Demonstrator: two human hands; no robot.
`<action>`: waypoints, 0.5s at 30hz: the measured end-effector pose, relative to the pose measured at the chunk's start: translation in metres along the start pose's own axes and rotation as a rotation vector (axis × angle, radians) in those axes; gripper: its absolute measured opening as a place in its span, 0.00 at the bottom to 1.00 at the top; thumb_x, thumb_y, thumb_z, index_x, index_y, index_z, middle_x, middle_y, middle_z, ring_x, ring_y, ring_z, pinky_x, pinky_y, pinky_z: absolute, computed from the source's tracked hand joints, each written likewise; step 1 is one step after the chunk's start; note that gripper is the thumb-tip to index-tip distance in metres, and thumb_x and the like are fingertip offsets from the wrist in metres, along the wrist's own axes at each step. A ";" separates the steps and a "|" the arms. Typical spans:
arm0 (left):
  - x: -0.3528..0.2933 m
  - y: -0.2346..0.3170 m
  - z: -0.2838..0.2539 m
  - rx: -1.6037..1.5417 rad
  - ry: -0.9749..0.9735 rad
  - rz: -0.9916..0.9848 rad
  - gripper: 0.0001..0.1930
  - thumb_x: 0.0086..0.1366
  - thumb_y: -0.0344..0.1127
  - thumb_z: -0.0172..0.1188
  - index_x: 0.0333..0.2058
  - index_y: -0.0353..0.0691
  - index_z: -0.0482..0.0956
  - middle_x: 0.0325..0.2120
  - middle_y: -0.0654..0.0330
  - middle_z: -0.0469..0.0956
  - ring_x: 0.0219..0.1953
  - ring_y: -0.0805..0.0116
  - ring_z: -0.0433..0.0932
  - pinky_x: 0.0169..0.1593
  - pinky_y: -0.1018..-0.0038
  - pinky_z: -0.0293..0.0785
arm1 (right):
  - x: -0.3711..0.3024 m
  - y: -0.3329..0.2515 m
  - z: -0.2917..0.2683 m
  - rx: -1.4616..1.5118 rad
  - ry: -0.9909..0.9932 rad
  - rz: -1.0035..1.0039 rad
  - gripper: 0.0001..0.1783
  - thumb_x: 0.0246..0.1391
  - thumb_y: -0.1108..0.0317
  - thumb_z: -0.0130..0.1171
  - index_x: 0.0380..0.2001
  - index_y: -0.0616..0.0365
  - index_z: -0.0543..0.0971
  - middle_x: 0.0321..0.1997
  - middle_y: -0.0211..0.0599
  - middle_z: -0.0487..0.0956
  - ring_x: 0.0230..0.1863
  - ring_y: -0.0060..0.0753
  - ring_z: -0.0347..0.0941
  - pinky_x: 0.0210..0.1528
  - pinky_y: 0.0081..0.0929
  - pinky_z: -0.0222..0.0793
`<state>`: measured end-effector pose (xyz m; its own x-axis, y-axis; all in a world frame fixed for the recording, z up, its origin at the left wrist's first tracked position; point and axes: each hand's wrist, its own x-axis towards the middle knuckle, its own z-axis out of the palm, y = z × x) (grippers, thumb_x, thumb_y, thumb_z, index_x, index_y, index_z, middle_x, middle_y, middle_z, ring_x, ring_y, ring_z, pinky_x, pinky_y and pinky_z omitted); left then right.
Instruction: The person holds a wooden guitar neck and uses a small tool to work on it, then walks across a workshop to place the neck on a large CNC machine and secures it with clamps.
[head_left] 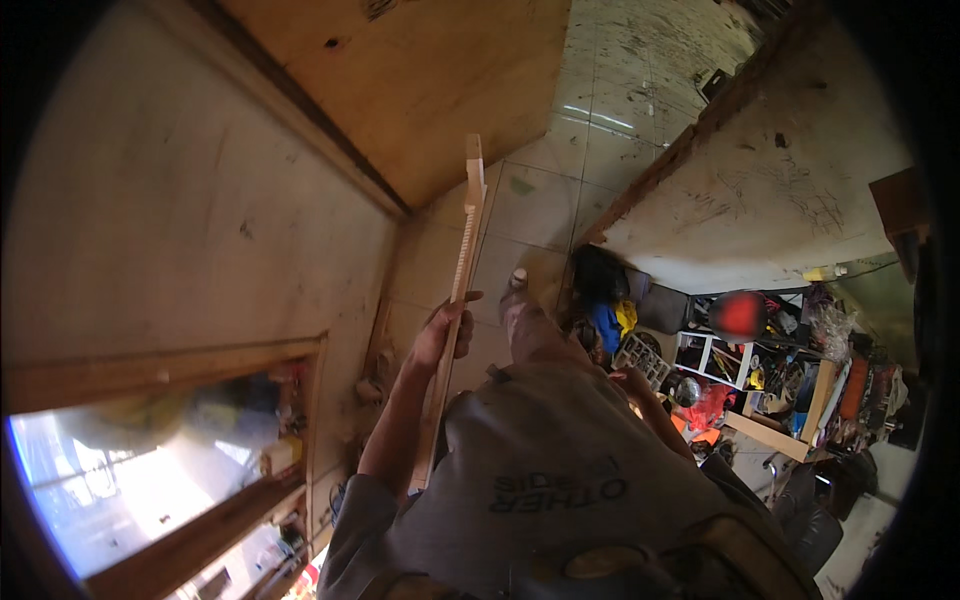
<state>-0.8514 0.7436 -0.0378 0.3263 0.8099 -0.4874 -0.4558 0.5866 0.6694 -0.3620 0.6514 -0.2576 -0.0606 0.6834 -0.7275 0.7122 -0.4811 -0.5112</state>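
My left hand (443, 332) is wrapped round a long pale wooden piece (467, 245) shaped like a guitar neck. It points away from me, nearly upright in the view. Its far end is stepped and narrow, and a row of fine notches runs along one edge above my grip. The lower part passes down beside my left forearm and my shirt. My right hand (628, 384) hangs low at my right side, partly hidden by my body; its fingers do not show well enough to read. Nothing can be seen held in it.
Tiled floor (535, 205) lies ahead, with my bare leg and foot over it. A pale wall with a window opening (150, 480) stands to the left, beside a wooden panel (430, 70). At the right, a marked partition (770, 190) rises near cluttered shelves (765, 438) of tools and bags.
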 end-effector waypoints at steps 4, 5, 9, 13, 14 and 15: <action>0.092 0.057 0.006 0.008 -0.043 -0.181 0.28 0.74 0.51 0.52 0.62 0.37 0.66 0.22 0.69 0.64 0.17 0.80 0.59 0.20 0.80 0.57 | 0.065 -0.039 -0.014 0.181 0.149 0.086 0.18 0.57 0.58 0.63 0.44 0.60 0.85 0.45 0.48 0.86 0.48 0.41 0.83 0.49 0.37 0.76; 0.107 0.071 0.000 0.018 0.007 -0.202 0.27 0.74 0.51 0.51 0.61 0.37 0.66 0.22 0.69 0.64 0.17 0.80 0.59 0.20 0.80 0.57 | 0.067 -0.102 -0.035 0.115 0.034 0.064 0.17 0.57 0.59 0.63 0.43 0.59 0.85 0.43 0.46 0.86 0.45 0.40 0.83 0.49 0.35 0.74; 0.197 0.134 0.032 0.285 -0.101 -0.188 0.28 0.75 0.58 0.47 0.60 0.41 0.70 0.22 0.71 0.63 0.15 0.81 0.60 0.19 0.80 0.60 | 0.135 -0.087 -0.054 -0.298 0.127 -0.206 0.18 0.57 0.56 0.64 0.44 0.58 0.85 0.35 0.42 0.86 0.37 0.31 0.80 0.43 0.31 0.75; 0.280 0.189 0.038 0.320 -0.105 -0.238 0.29 0.75 0.61 0.46 0.59 0.42 0.71 0.22 0.70 0.64 0.15 0.81 0.63 0.19 0.78 0.63 | 0.175 -0.159 -0.104 0.438 0.212 0.087 0.15 0.58 0.60 0.62 0.41 0.59 0.84 0.32 0.39 0.85 0.31 0.26 0.79 0.33 0.29 0.73; 0.303 0.204 0.045 0.317 -0.118 -0.281 0.30 0.75 0.62 0.46 0.59 0.42 0.71 0.23 0.70 0.64 0.15 0.80 0.63 0.19 0.78 0.63 | 0.183 -0.151 -0.107 0.649 0.192 0.046 0.13 0.59 0.61 0.61 0.41 0.58 0.84 0.29 0.36 0.82 0.28 0.24 0.76 0.29 0.26 0.71; 0.334 0.212 0.051 0.294 -0.196 -0.320 0.30 0.74 0.62 0.47 0.58 0.42 0.71 0.23 0.69 0.65 0.15 0.80 0.63 0.19 0.79 0.62 | 0.188 -0.124 -0.102 0.874 0.207 0.011 0.11 0.61 0.62 0.61 0.41 0.56 0.83 0.27 0.33 0.80 0.24 0.21 0.73 0.25 0.23 0.68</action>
<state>-0.7964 1.1387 -0.0303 0.5753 0.5568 -0.5992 -0.0622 0.7602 0.6467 -0.3902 0.8952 -0.2844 0.1309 0.7213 -0.6801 -0.0794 -0.6762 -0.7324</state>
